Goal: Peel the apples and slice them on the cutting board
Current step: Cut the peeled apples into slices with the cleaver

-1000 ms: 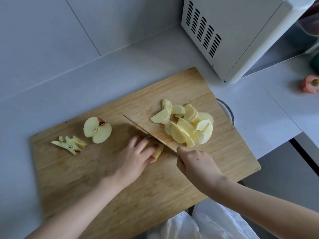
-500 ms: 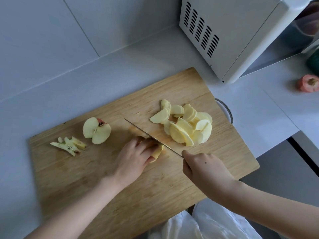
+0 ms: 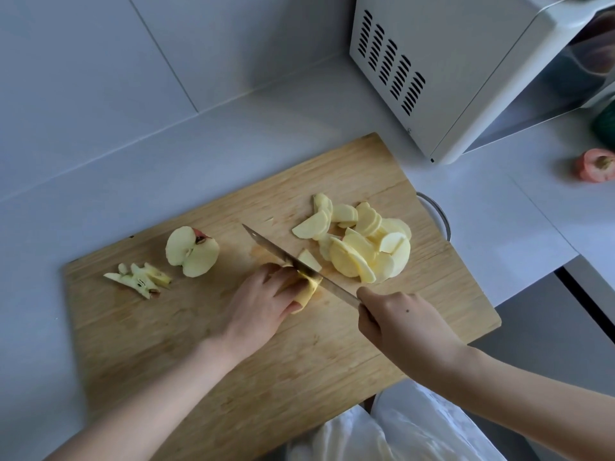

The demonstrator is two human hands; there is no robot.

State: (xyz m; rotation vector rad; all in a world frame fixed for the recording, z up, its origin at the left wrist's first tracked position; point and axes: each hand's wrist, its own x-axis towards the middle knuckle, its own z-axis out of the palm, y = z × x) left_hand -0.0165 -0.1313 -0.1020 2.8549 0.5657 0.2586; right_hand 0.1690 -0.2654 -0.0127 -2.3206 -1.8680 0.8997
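Currently: one wooden cutting board on a pale counter, two hands over it. Left hand, fingers curled, holds down one peeled apple piece near the board's centre. Right hand is wrapped round the handle of one knife; the blade slants to the upper left, its edge on the apple piece just beside the left fingertips. One loose slice lies just beyond the blade. Further right is one heap of peeled slices, overlapping, exact count unreadable, upward of ten. On the board's left part sits one apple half, cut face up, red skin at its far edge; beside it is one small cluster of core trimmings. Off the board are one white vented appliance and one red apple scrap at far right
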